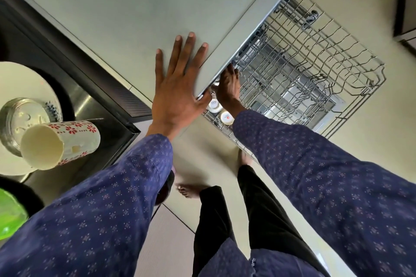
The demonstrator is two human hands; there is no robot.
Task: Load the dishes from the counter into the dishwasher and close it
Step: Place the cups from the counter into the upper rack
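Here, two cups (219, 111) sit upside down in the pulled-out rack (315, 78). Right hand (228, 86) reaches into rack near them, grip unclear. Left hand (177, 87) flat, fingers spread, on bench (112, 7). Floral cup (60, 143), plate (20, 83) in sink (94, 99).

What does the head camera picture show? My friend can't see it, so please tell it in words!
A person's left hand presses flat on the counter while the right hand reaches into the pulled-out dishwasher rack, beside two upturned cups. A flowered cup, a plate and a glass bowl wait in the sink.
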